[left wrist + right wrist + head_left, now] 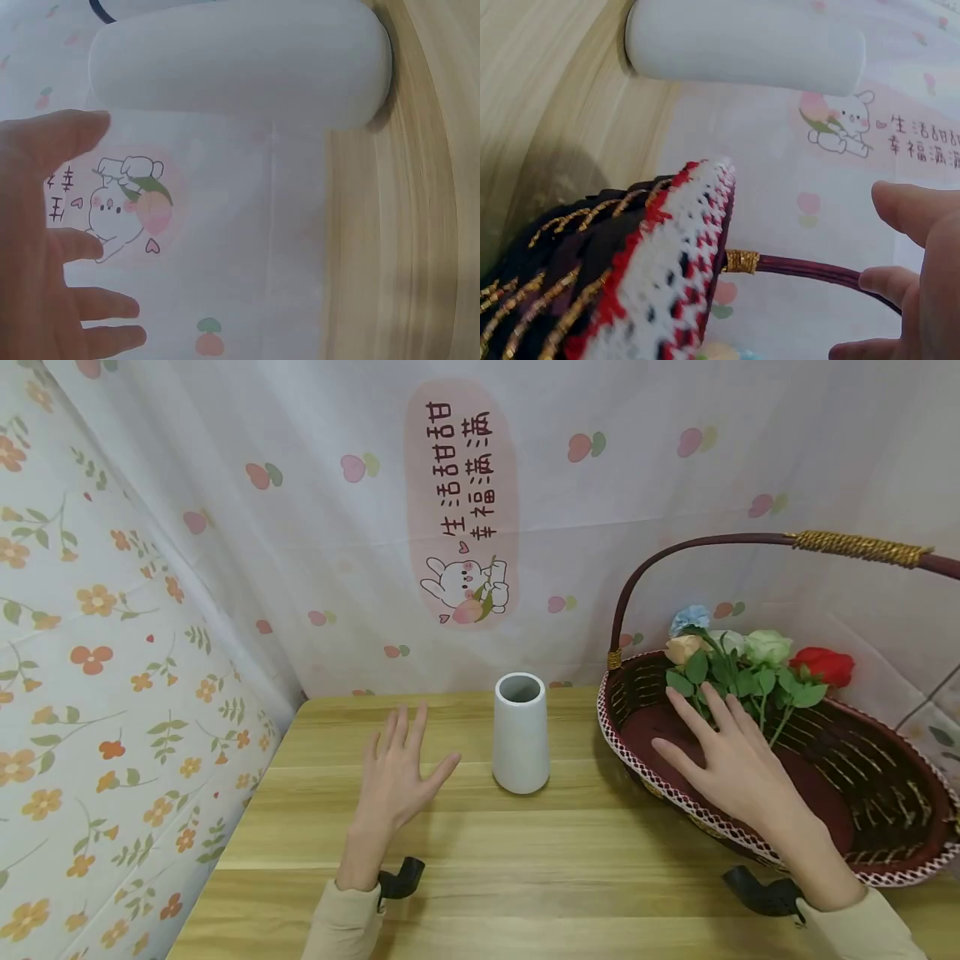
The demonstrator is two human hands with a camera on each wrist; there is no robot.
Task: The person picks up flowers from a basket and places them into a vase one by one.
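Observation:
A white vase (521,743) stands upright on the wooden table, its round mouth facing up. To its left my left hand (396,781) hovers with fingers spread, holding nothing. My right hand (738,764) is over the near side of a dark woven basket (660,789), fingers spread and empty. Artificial flowers lean on the basket's far rim: a red rose (825,666), a pale green rose (768,647), a peach rose (684,648) and a blue carnation (689,619). In the head view my right fingertips overlap their green leaves (723,670).
The basket's tall arched handle (862,547) rises above the flowers. A printed curtain (330,568) hangs behind the wooden table (465,877), and a floral cloth (112,693) hangs along the left. Black wrist-camera mounts (401,878) sit at both wrists.

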